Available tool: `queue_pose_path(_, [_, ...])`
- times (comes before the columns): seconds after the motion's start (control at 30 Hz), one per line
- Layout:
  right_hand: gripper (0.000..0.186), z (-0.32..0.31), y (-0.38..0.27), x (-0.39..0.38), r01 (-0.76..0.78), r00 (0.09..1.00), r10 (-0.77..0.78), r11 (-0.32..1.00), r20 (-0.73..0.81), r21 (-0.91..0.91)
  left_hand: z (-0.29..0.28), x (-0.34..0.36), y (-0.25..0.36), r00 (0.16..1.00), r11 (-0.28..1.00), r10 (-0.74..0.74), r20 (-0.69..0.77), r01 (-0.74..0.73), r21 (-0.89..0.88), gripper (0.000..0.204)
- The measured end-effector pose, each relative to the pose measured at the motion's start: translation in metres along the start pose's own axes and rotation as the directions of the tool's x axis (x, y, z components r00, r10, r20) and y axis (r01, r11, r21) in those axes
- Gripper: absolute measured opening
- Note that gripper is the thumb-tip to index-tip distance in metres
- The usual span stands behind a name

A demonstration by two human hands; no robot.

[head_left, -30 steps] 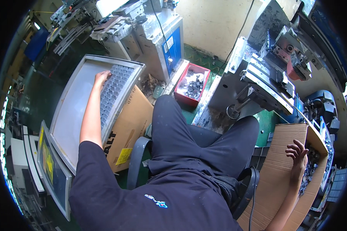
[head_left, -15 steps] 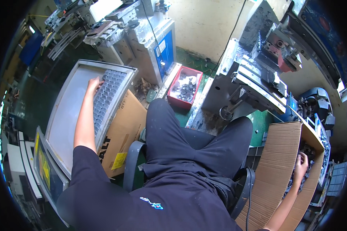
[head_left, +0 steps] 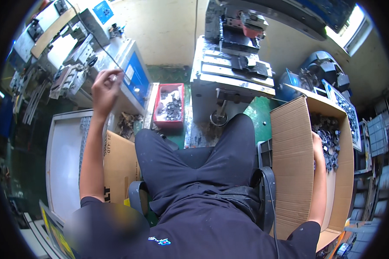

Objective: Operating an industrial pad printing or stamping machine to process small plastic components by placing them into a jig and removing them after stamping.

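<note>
My left hand point(head_left: 106, 93) is raised in front of the metal machine cabinet with a blue panel point(head_left: 136, 82), fingers pinched on something small that I cannot make out. Below it is a grey tray point(head_left: 62, 155) with rows of pale pieces point(head_left: 84, 146) along its right side, by a printed cardboard box point(head_left: 121, 159). My right hand point(head_left: 317, 142) is down inside an open cardboard box point(head_left: 289, 172) on my right, at a pile of small dark parts point(head_left: 330, 142); its fingers are mostly hidden behind the box flap.
A red bin point(head_left: 168, 124) of small parts sits on the floor ahead, left of a metal press point(head_left: 231, 64). Blue motor-like machinery point(head_left: 322, 67) and grey stacked containers point(head_left: 380, 134) stand at the right. My legs and chair armrests lie between the boxes.
My left hand has lifted off the tray's pieces. My right hand has moved from above the box down into it. The camera view has swung, bringing the press toward the middle.
</note>
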State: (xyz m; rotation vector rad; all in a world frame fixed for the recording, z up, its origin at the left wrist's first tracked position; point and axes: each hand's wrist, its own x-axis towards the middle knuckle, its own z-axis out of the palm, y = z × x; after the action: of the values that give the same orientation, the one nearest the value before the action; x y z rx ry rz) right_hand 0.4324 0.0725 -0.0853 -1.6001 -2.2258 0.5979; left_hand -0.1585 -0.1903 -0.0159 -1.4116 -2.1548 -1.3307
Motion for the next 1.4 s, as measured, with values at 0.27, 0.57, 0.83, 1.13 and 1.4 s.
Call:
queue_pose_path(0.27, [0.026,0.008,0.018,0.003,-0.02,0.997,0.024,0.998,-0.069,0.066,0.157,0.045,0.158,0.934,0.872,0.257,0.246,-0.115,-0.475,0.027])
queue_pose_path(0.57, [0.013,-0.013,0.024,0.01,0.076,0.927,-0.037,0.993,-0.374,0.09,0.187,0.042,0.179,0.856,0.878,0.243,0.456,0.006,-0.478,0.042])
queue_pose_path(0.83, [0.032,-0.057,-0.059,0.014,0.377,0.887,-0.256,0.882,-0.384,0.284,0.196,0.043,0.172,0.845,0.918,0.27,0.462,-0.082,-0.387,0.058])
queue_pose_path(1.13, [0.019,-0.047,-0.181,0.022,0.553,0.742,-0.526,0.831,-0.417,-0.064,0.2,0.044,0.164,0.843,0.9,0.321,0.432,-0.13,-0.416,0.052])
queue_pose_path(1.4, [0.026,-0.011,-0.228,0.066,0.705,0.667,-0.611,0.702,-0.427,0.098,0.196,0.042,0.168,0.845,0.898,0.314,0.433,-0.116,-0.425,0.053])
